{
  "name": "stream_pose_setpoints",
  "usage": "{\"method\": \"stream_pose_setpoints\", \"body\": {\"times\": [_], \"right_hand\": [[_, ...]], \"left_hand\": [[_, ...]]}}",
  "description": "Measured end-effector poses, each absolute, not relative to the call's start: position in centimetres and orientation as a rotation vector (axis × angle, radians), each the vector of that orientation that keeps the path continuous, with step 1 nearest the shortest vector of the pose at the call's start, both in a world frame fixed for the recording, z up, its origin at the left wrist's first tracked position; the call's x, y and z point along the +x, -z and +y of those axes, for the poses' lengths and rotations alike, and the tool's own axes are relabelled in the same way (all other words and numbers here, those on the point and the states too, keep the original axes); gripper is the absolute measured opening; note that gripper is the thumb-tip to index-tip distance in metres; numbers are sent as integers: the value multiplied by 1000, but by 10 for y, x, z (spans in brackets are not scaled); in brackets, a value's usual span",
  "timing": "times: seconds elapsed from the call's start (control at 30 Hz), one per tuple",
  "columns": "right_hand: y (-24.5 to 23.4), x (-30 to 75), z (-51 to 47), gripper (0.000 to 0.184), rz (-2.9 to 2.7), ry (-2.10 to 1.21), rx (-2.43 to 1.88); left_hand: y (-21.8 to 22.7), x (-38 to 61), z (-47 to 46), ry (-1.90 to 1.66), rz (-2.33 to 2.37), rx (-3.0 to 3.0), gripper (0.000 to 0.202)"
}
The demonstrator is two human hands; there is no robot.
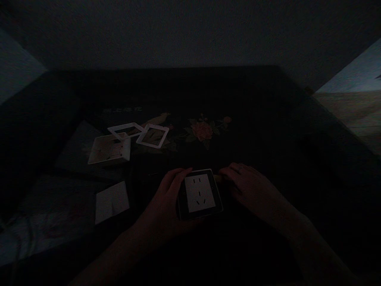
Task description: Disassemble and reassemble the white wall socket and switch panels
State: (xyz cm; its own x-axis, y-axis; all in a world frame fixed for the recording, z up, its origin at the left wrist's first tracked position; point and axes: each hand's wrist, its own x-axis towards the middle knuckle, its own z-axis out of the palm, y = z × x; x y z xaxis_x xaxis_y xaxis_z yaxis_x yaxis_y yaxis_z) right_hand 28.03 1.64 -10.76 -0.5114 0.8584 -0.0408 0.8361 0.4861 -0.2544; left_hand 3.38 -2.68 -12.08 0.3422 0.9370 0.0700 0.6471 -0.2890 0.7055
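The scene is very dark. My left hand [171, 194] is wrapped around the left side of a wall socket [200, 193], whose white face with several slots points up at me inside a dark frame with a pale rim. At the socket's right edge, my right hand [245, 186] has its fingers drawn together. A small yellowish-brown thing [219, 178] shows between those fingertips and the socket; its kind is too dim to make out. My left thumb and fingers reach to the socket's upper left corner, and its underside is hidden.
Left of the hands is an open white back box [110, 159]. Two white square frames, one [152, 146] overlapping the other [126, 125], lie beyond it. A white square plate [112, 202] lies nearer. The dark tabletop bears a printed flower [202, 131]; a wall stands behind.
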Motion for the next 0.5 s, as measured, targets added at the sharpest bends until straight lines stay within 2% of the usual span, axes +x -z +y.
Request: {"method": "stream_pose_setpoints", "body": {"times": [0.13, 0.23, 0.33, 0.5], "right_hand": [[85, 292, 16, 44, -2142, -162, -1436], [68, 298, 13, 61, -1609, -64, -1326], [61, 295, 11, 61, -1342, -195, -1192], [62, 279, 5, 51, -1408, -443, -1119]], "left_hand": [[124, 37, -30, -665, 1355, 2000, 90], [129, 40, -33, -611, 1328, 1986, 93], [134, 42, -35, -640, 1301, 2002, 96], [133, 42, -35, -589, 1312, 2016, 95]]}}
